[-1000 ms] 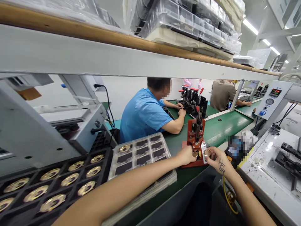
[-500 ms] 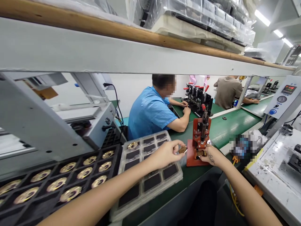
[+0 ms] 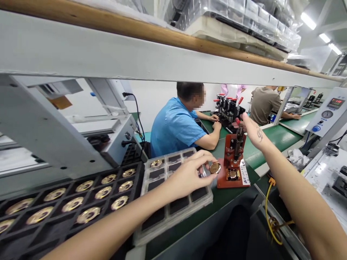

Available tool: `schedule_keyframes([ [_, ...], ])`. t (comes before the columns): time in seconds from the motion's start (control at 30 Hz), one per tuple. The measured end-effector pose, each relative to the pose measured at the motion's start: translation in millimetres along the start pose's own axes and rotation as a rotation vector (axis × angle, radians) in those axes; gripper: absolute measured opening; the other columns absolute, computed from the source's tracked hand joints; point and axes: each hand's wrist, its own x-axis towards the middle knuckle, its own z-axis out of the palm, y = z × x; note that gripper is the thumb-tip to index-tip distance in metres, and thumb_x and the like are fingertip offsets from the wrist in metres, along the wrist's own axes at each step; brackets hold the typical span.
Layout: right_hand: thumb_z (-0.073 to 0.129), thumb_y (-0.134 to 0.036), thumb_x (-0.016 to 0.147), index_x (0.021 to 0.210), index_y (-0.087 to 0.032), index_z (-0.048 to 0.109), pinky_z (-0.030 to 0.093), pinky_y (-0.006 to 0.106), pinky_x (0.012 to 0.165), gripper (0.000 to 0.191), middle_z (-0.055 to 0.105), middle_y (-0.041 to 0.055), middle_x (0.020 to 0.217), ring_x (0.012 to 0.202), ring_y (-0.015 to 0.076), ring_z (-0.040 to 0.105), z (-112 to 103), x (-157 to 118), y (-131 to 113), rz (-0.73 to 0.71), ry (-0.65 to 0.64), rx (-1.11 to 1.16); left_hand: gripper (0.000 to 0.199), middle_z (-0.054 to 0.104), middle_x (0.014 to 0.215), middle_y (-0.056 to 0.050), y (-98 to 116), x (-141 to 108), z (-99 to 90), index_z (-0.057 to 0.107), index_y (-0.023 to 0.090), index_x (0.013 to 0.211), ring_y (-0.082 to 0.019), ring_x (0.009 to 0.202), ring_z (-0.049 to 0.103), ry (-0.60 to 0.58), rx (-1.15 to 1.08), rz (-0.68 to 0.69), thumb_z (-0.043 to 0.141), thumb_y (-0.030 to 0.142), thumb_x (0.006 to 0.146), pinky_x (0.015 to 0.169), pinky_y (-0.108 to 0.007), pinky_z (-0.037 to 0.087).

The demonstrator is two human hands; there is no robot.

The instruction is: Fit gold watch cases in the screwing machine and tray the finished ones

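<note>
My left hand pinches a round gold metal disc with engraved marks, held just left of a red toggle press. At the top of that press, the fingers of my right hand close round its red-tipped lever, partly hidden by the hand. Low in the press, a second round gold part lies in the fixture. Under my left forearm is a clear-framed tray with dark compartments, and one gold ring sits in its far left compartment.
A black tray at left holds several gold rings. A co-worker in a blue shirt sits across the green bench, near black clamps with red handles. A shelf beam crosses overhead. A control box stands at right.
My right hand has left the press's fixture and risen to the lever, leaving the gold part in view below. My left hand has turned its disc's face more toward me.
</note>
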Motion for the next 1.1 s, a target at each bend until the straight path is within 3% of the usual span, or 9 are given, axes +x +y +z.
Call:
schedule_keyframes([
  [0.07, 0.039, -0.066, 0.112, 0.097, -0.022, 0.072, 0.056, 0.037, 0.091, 0.057, 0.078, 0.0049, 0.092, 0.091, 0.0233, 0.072, 7, -5, -31, -0.061, 0.073, 0.029, 0.022, 0.070, 0.112, -0.005, 2, -2, 1.8, 0.074, 0.023, 0.110, -0.020, 0.092, 0.067, -0.001, 0.017, 0.031, 0.069, 0.028, 0.089, 0.082, -0.031, 0.055],
  [0.17, 0.041, -0.051, 0.115, 0.120, -0.024, 0.072, 0.055, 0.041, 0.099, 0.041, 0.079, 0.0058, 0.103, 0.102, 0.0247, 0.073, 11, -51, -49, -0.203, 0.210, 0.013, 0.023, 0.074, 0.117, -0.006, 0, -13, 0.0, 0.074, 0.023, 0.111, -0.023, 0.103, 0.069, 0.016, 0.046, 0.051, 0.068, 0.027, 0.089, 0.089, -0.033, 0.055],
  [0.33, 0.047, -0.029, 0.111, 0.122, -0.026, 0.069, 0.049, 0.055, 0.112, 0.026, 0.079, 0.0105, 0.126, 0.126, 0.0312, 0.068, 13, -122, -16, -0.457, 0.166, -0.102, 0.027, 0.079, 0.100, -0.001, 1, -28, 6.5, 0.074, 0.024, 0.114, -0.018, 0.083, 0.069, -0.016, 0.020, -0.016, 0.067, 0.024, 0.088, 0.077, -0.028, 0.055],
  [0.53, 0.056, -0.028, 0.106, 0.134, -0.024, 0.060, 0.042, 0.060, 0.118, 0.028, 0.071, 0.0152, 0.145, 0.145, 0.0353, 0.058, 16, -136, 0, -0.453, 0.060, -0.243, 0.030, 0.076, 0.093, 0.001, 18, -22, 35.1, 0.070, 0.024, 0.118, -0.016, 0.075, 0.068, -0.097, -0.055, 0.029, 0.068, 0.023, 0.088, 0.072, -0.027, 0.055],
  [0.8, 0.039, -0.049, 0.115, 0.162, -0.029, 0.049, 0.022, 0.065, 0.131, 0.052, 0.043, 0.0095, 0.175, 0.169, 0.0376, 0.019, -9, -176, -15, -0.260, -0.036, -0.254, 0.031, 0.071, 0.096, -0.002, 44, -19, 55.9, 0.062, 0.021, 0.117, -0.019, 0.079, 0.069, 0.008, 0.146, 0.308, 0.065, 0.014, 0.087, 0.069, -0.030, 0.054],
  [0.87, 0.041, -0.047, 0.115, 0.154, -0.031, 0.059, 0.035, 0.057, 0.127, 0.046, 0.054, 0.0097, 0.165, 0.158, 0.0344, 0.042, -13, -193, -24, -0.104, 0.005, -0.117, 0.033, 0.071, 0.096, -0.003, 46, -20, 60.8, 0.060, 0.021, 0.121, -0.021, 0.082, 0.070, 0.030, 0.188, 0.370, 0.065, 0.014, 0.089, 0.071, -0.031, 0.056],
  [0.93, 0.045, -0.043, 0.115, 0.137, -0.030, 0.071, 0.054, 0.043, 0.111, 0.036, 0.074, 0.0083, 0.134, 0.127, 0.0272, 0.069, -14, -208, -33, 0.098, 0.000, 0.041, 0.035, 0.072, 0.100, -0.003, 48, -21, 65.8, 0.058, 0.022, 0.123, -0.022, 0.087, 0.072, 0.037, 0.203, 0.407, 0.065, 0.012, 0.089, 0.075, -0.032, 0.057],
  [1.0, 0.051, -0.045, 0.113, 0.123, -0.028, 0.077, 0.060, 0.034, 0.093, 0.032, 0.077, 0.0055, 0.105, 0.099, 0.0231, 0.074, -13, -218, -42, 0.242, -0.024, 0.148, 0.037, 0.073, 0.104, -0.004, 49, -20, 70.7, 0.057, 0.022, 0.124, -0.023, 0.091, 0.073, 0.041, 0.207, 0.421, 0.065, 0.011, 0.090, 0.079, -0.033, 0.059],
  [1.1, 0.060, -0.051, 0.108, 0.114, -0.025, 0.080, 0.058, 0.032, 0.087, 0.033, 0.075, 0.0046, 0.095, 0.088, 0.0216, 0.070, -10, -225, -50, 0.323, -0.041, 0.228, 0.034, 0.072, 0.102, -0.003, 52, -18, 76.5, 0.057, 0.023, 0.123, -0.022, 0.090, 0.073, 0.044, 0.198, 0.428, 0.065, 0.010, 0.092, 0.079, -0.032, 0.059],
])
